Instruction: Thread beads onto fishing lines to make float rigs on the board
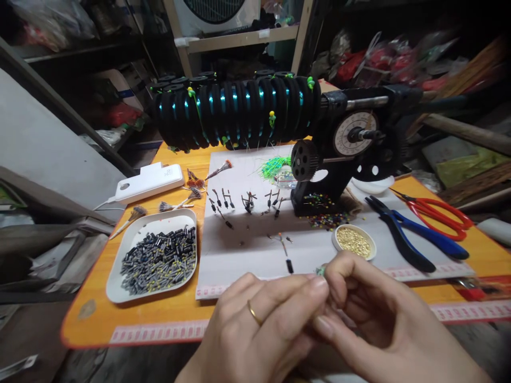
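My left hand (263,324), with a gold ring on one finger, and my right hand (371,314) meet low in the middle of the view, fingertips pinched together on a tiny greenish piece (320,271) that is mostly hidden. Just beyond the fingertips a small black tube on a thin wire (288,261) lies on the white mat (255,250). Several more little black-tipped pieces (239,202) are scattered further back on the mat. A small round dish of gold beads (353,242) sits close to my right hand.
A white tray of several black tubes (154,260) stands at left on the orange table (175,314). A black winding machine with foam spools (239,111) and a dial (353,133) fills the back. Blue pliers (411,234), red scissors (439,213) and a white power bank (149,182) lie around.
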### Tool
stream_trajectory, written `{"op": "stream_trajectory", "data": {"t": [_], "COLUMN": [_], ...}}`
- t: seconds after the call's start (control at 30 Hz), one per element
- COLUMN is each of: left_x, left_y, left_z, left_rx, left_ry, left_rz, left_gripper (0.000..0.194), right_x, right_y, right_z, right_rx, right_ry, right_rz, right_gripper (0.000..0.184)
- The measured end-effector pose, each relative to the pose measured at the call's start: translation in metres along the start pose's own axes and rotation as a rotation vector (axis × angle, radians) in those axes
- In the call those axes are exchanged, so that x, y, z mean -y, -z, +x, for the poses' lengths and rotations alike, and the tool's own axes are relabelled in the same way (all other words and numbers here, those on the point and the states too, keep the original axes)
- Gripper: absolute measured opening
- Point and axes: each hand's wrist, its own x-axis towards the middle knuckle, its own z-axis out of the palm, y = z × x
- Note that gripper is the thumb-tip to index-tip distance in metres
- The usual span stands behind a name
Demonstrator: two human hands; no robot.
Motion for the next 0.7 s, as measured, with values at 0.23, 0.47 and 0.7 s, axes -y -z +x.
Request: {"op": "stream_trajectory", "data": {"t": [0.23,0.47,0.7], "left_x": [0.001,0.001,-0.003], "left_y": [0.008,0.013,0.007], "left_z": [0.005,-0.001,-0.011], "left_rx": [-0.003,0.003,-0.181], "left_ry": [-0.007,0.038,0.311], "left_rz": [-0.142,-0.150,-0.310], "left_gripper": [0.022,0.015,0.019], "right_x": [0.001,-0.005,-0.021], "right_y": [0.019,0.024,0.018], "right_z": [0.008,0.012,0.009], "right_rx": [0.179,0.214,0.021], "right_ry": [0.219,0.275,0.753], "right_rz": [-0.349,-0.375,-0.365], "right_gripper": [0.028,0.014,0.022]}}
